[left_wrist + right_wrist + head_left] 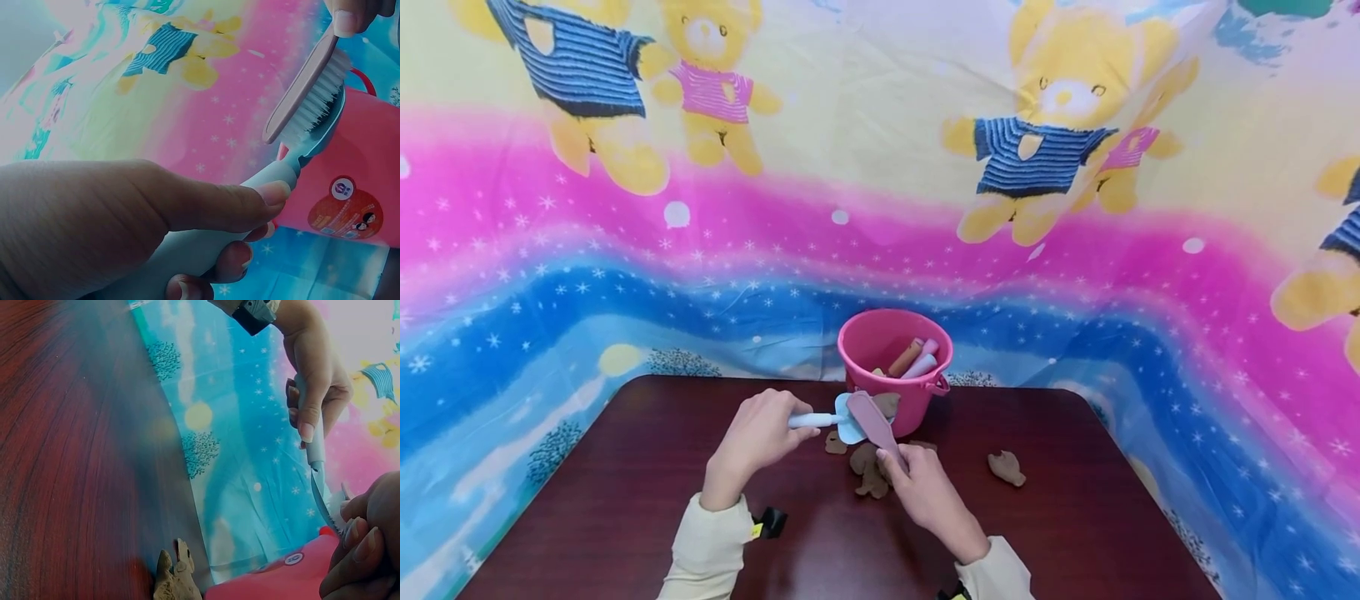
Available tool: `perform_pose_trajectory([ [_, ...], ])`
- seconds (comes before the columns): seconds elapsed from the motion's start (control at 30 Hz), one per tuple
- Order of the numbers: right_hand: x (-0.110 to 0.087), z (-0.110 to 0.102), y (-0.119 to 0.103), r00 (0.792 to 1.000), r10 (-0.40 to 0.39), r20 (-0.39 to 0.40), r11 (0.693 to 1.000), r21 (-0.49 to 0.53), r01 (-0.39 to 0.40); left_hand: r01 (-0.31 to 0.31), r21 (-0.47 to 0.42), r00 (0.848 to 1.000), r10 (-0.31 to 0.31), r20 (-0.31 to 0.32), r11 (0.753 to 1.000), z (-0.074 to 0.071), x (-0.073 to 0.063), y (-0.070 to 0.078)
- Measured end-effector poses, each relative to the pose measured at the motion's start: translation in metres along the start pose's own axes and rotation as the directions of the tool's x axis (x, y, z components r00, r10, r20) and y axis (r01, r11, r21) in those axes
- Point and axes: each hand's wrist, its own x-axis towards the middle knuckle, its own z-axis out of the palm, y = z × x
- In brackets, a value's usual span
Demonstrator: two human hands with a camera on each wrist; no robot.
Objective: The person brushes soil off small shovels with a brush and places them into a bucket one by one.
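Note:
My left hand grips the handle of a light blue toy shovel, thumb along the top. My right hand holds a pink brush with white bristles. In the left wrist view the bristles of the brush lie against the scoop of the shovel. Both tools are raised above the table, in front of a pink bucket. Lumps of brown clay-like material lie on the table below them. In the right wrist view the right hand partly hides the brush.
The bucket contains several stick-like things, brown and lilac. One brown piece lies apart on the right of the dark wooden table. A printed cloth with bears hangs behind the table and along its sides.

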Motion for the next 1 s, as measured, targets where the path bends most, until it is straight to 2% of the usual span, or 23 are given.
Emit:
perform_pose_trajectory([
  [0.2,-0.0020,-0.0003,-0.0018,0.999,0.005,-0.032,0.999,-0.039,-0.006,0.010,-0.017,1.000,-0.010,0.009,1.000,-0.0004,-0.0004,-0.0006],
  [0.37,-0.0017,-0.0011,-0.0023,0.999,0.016,-0.033,0.999,-0.036,-0.018,0.016,-0.022,1.000,-0.016,0.009,1.000,-0.0008,-0.0005,-0.0002],
  [0.6,-0.0024,-0.0007,-0.0022,0.999,0.007,-0.049,0.999,-0.040,-0.009,0.035,-0.059,0.998,-0.032,0.050,0.998,-0.0002,-0.0007,-0.0006],
  [1.0,-0.0027,-0.0039,-0.0033,0.998,0.017,-0.066,0.998,-0.064,-0.021,0.047,-0.076,0.997,-0.042,0.065,0.996,0.0000,-0.0005,-0.0015],
])
